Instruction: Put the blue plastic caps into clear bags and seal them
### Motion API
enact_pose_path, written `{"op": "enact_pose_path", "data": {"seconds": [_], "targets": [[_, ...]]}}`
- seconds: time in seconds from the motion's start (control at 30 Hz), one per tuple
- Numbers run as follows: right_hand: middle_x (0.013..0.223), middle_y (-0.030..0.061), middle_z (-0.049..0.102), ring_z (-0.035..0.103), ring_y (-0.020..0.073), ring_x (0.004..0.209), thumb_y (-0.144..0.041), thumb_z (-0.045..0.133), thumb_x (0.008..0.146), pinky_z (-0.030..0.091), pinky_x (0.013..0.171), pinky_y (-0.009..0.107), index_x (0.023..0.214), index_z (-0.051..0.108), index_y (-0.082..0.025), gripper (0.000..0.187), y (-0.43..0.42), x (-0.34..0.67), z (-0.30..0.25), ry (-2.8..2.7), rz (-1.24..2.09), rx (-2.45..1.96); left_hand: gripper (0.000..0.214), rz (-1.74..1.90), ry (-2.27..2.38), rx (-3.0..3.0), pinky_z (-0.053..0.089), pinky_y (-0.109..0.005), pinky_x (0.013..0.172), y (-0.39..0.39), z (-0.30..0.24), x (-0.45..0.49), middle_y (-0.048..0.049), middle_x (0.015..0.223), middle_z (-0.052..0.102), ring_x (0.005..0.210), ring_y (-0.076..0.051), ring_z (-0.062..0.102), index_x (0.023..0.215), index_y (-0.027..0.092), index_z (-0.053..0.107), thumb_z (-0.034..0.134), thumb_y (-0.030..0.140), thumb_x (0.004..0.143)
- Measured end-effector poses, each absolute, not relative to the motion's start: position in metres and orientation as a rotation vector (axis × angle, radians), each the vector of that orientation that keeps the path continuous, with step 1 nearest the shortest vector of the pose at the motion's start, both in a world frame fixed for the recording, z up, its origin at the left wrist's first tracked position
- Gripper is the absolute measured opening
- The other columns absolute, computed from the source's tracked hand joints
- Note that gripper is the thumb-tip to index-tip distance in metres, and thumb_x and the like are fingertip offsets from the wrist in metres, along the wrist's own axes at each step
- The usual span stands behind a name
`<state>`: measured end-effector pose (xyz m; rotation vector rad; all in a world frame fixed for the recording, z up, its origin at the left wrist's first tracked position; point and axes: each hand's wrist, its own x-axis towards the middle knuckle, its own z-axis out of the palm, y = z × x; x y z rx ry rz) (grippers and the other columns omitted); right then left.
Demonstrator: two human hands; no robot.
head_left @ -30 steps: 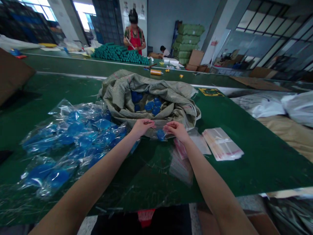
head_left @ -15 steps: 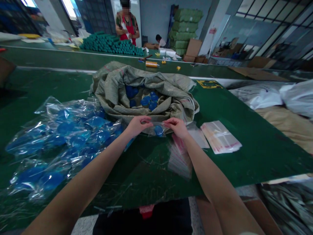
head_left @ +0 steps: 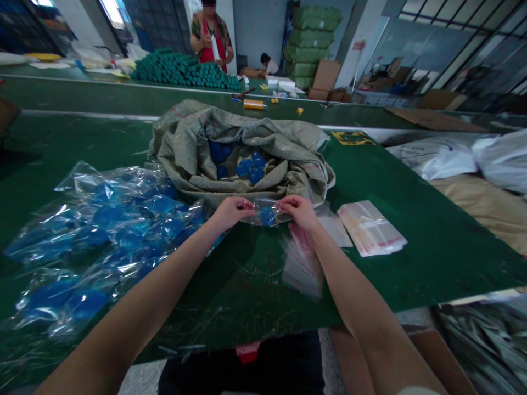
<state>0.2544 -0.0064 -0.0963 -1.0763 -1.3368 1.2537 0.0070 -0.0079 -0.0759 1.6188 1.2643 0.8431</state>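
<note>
Between my hands hangs a small clear plastic bag (head_left: 258, 218) with a round blue piece (head_left: 267, 216) inside. My left hand (head_left: 234, 211) pinches its left upper corner, and my right hand (head_left: 300, 210) pinches the right one. Just behind them sits a wide grey-green woven sack (head_left: 181, 148), its rim rolled down, with several loose blue pieces (head_left: 244, 167) in it. To the left lies a heap of filled clear bags (head_left: 111, 214) with blue pieces in them. Flat clear bags (head_left: 303, 269) are fanned out beneath my right wrist, partly hidden by the forearm.
A stack of flat clear bags (head_left: 370, 227) lies right of my right hand on the green table (head_left: 432, 263). Beyond it are white sacks (head_left: 448, 156). A person (head_left: 212, 35) stands behind a pile of green rolls (head_left: 181, 70) across the far table.
The bag between my hands is now spread flatter and tilted up, so the blue piece shows more fully. Both hands keep their pinch. The camera view has shifted slightly.
</note>
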Motion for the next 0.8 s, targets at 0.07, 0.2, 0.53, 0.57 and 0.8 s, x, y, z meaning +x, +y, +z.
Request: {"op": "enact_pose_path", "data": {"seconds": [0.07,0.2,0.53,0.57,0.8], "targets": [[0.084,0.0031,0.076,0.072,0.0177,0.08,-0.037,0.079,0.066,0.059,0.082,0.035,0.081,0.07,-0.019,0.025,-0.0069,0.2539,-0.095,-1.321,1.267,-1.071,0.027,0.815,1.301,1.632,0.044,-0.027,0.061,-0.0084,-0.0765,0.0062,0.0006,0.067,0.066,0.062,-0.014,0.057,0.08,0.016,0.071,0.075,0.037,0.065],[0.087,0.0042,0.075,0.072,0.0194,0.086,-0.036,0.08,0.066,0.059,0.083,0.036,0.079,0.068,-0.019,0.024,-0.0076,0.2533,-0.0937,-1.325,1.276,-1.048,0.028,0.822,1.278,1.694,0.047,-0.029,0.069,-0.0087,-0.0757,0.006,-0.0017,0.078,0.07,0.072,-0.017,0.062,0.085,0.016,0.072,0.073,0.04,0.069],[0.094,0.0049,0.076,0.071,0.0197,0.09,-0.038,0.076,0.072,0.057,0.09,0.039,0.084,0.069,-0.02,0.023,-0.013,0.25,-0.0895,-1.444,1.175,-1.036,0.028,1.113,1.194,1.799,0.052,-0.033,0.082,-0.0044,-0.0722,0.0079,-0.005,0.089,0.073,0.084,-0.02,0.066,0.093,0.016,0.073,0.072,0.034,0.072],[0.095,0.0048,0.076,0.071,0.0194,0.091,-0.038,0.075,0.073,0.056,0.09,0.039,0.085,0.069,-0.021,0.022,-0.0135,0.2497,-0.0892,-1.475,1.147,-1.042,0.023,1.11,1.202,1.809,0.052,-0.033,0.081,-0.0041,-0.073,0.0077,-0.0049,0.087,0.074,0.083,-0.02,0.067,0.089,0.016,0.073,0.071,0.033,0.072],[0.09,0.0044,0.075,0.071,0.02,0.087,-0.033,0.077,0.07,0.056,0.087,0.039,0.091,0.066,-0.021,0.026,-0.0145,0.2481,-0.088,-1.498,1.09,-1.032,0.016,1.07,1.231,1.846,0.052,-0.032,0.08,-0.0058,-0.0719,0.0061,-0.0034,0.083,0.074,0.077,-0.019,0.067,0.081,0.017,0.074,0.069,0.029,0.073]]}}
